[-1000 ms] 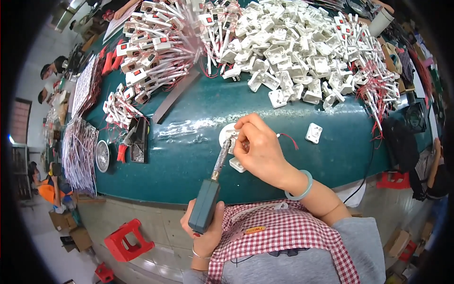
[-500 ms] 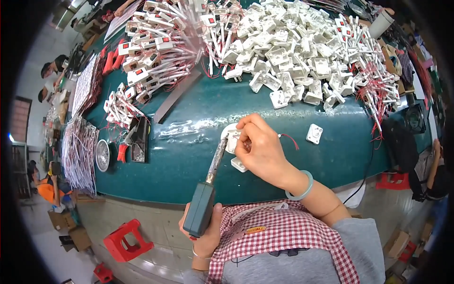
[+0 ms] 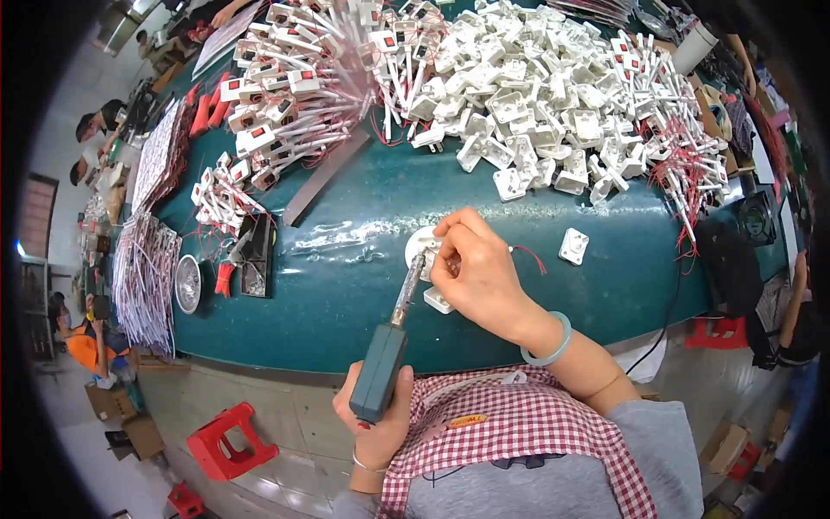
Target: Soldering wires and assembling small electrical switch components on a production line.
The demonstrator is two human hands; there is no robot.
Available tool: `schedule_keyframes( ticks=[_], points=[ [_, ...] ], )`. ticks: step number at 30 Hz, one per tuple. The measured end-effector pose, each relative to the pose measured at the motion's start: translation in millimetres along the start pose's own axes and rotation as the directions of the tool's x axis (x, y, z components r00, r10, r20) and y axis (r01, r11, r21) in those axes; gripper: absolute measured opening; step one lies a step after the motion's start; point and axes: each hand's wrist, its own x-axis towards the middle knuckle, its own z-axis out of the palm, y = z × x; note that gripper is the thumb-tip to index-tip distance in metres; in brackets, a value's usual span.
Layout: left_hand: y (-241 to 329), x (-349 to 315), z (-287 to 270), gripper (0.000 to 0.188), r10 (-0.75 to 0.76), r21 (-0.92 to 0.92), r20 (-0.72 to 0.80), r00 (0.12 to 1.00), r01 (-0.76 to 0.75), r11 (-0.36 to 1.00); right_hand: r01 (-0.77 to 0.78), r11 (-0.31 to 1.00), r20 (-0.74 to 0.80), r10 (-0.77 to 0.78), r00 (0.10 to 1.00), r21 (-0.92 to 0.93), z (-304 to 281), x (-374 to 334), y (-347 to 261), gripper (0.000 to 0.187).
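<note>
My left hand [image 3: 377,426] is closed around the dark green handle of a soldering iron [image 3: 380,368]. The iron's metal shaft slants up to a white plastic piece [image 3: 417,247] with a rounded edge, its tip close to my right fingertips. My right hand [image 3: 484,275] is closed in a pinch over that piece, and the fingers hide what they grip. A red wire [image 3: 534,258] sticks out to the right of these knuckles. Just below the fingers lies a small white housing [image 3: 438,300], partly covered. Another white housing [image 3: 573,246] lies farther right on the green table.
Across the back are a heap of white housings [image 3: 519,95] and bundled white pieces with red switches [image 3: 285,95]. A metal bar [image 3: 324,179], an open dark box [image 3: 255,259] and a metal bowl [image 3: 188,284] lie leftward. A red stool [image 3: 226,443] stands on the floor.
The soldering iron and my left hand have shifted slightly right, and the tip sits a little farther right on the white piece. My right hand stays almost in place.
</note>
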Motion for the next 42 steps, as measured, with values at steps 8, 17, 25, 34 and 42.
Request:
schedule_keyframes(
  ticks=[8, 17, 25, 34, 42],
  points=[
    [-22, -15, 4, 0.020, -0.112, -0.199, -0.099, 0.989, 0.091, 0.976, -0.016, 0.999, 0.017, 0.017, 1.000, -0.031, 0, -4, 5, 0.008],
    [-14, -1, -6, 0.035, -0.374, -0.530, -0.122, 0.919, 0.259, 0.808, -0.015, 1.000, 0.008, 0.015, 1.000, -0.015, 1, 8, 1, 0.007],
    [-26, 16, -16, 0.042, -0.349, -0.766, -0.134, 0.927, 0.127, 0.630, 0.024, 0.998, 0.011, -0.024, 1.000, -0.059, -3, 9, -9, 0.007],
    [-89, 33, -10, 0.021, -0.371, -0.919, 0.066, 0.926, 0.201, 0.339, -0.021, 1.000, 0.032, 0.021, 0.999, -0.019, -5, -1, -7, 0.010],
    [-108, 45, 3, 0.020, -0.393, -0.930, 0.088, 0.915, 0.217, 0.295, -0.006, 0.999, 0.045, 0.007, 0.999, -0.035, -3, 3, -6, 0.009]
  ],
)
